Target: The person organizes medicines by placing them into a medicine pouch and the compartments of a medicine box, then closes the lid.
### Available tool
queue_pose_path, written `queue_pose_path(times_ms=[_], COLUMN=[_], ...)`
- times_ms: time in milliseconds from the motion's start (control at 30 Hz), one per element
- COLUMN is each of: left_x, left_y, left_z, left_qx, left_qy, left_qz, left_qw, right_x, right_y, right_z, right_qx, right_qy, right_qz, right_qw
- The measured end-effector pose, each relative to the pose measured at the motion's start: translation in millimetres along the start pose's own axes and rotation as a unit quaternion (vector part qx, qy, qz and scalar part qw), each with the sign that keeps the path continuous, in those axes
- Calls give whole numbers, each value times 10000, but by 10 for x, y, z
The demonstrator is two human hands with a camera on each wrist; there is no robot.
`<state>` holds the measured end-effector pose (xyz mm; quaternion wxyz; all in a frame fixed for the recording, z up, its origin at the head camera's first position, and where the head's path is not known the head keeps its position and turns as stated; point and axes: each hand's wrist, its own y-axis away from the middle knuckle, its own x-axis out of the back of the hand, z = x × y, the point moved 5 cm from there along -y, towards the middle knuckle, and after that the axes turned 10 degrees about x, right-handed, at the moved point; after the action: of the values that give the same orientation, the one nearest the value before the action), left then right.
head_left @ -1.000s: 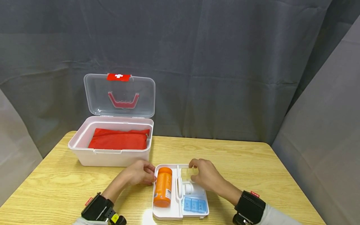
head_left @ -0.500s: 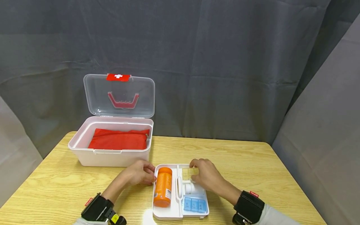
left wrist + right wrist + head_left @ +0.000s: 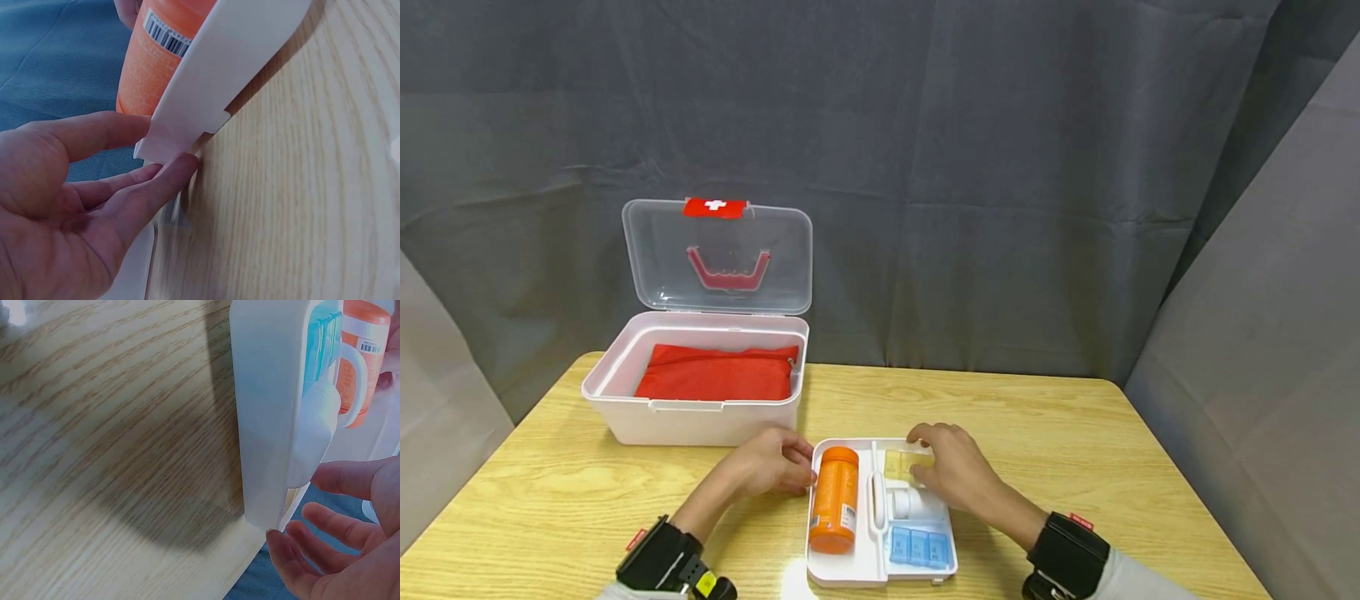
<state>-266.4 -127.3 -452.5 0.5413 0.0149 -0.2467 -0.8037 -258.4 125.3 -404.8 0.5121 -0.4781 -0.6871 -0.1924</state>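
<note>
On the table lies a white divided tray (image 3: pixel 867 568) with a centre handle (image 3: pixel 878 502). It holds an orange bottle (image 3: pixel 833 500) on its left side. In the right side are a yellow pill organizer (image 3: pixel 897 464), a white bottle (image 3: pixel 917 503) and a blue pill organizer (image 3: pixel 919 547). My left hand (image 3: pixel 767 460) touches the tray's left wall; in the left wrist view its fairly straight fingers (image 3: pixel 178 167) meet the corner. My right hand (image 3: pixel 953 467) reaches over the far right corner, thumb beside the yellow organizer, which it partly hides; its fingers are loosely bent and spread.
A translucent white box (image 3: pixel 700 421) stands behind on the left, its lid (image 3: pixel 718 233) raised. Inside lies a red zip pouch (image 3: pixel 721 372). Grey cloth (image 3: pixel 1000 208) hangs behind the wooden table (image 3: pixel 1037 408).
The yellow pill organizer has shifted slightly in its compartment, and my right hand has moved a little right and down. The left hand, tray and box look the same.
</note>
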Motion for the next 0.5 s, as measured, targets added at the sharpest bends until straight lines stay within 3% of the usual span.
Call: queue_pose_path(times_ms=[200,500], left_x=[-3,-4], left_y=[1,-1], left_z=[-2,1], left_qx=[-3,28], left_qy=[30,-12], left_qz=[-28,-14], left_qw=[10000,10000], right_x=[5,10], right_y=[15,135], right_z=[68,198], right_qx=[-415,-1152], right_qy=[-83,-814], right_qz=[26,-251], right_qw=[9991,9897])
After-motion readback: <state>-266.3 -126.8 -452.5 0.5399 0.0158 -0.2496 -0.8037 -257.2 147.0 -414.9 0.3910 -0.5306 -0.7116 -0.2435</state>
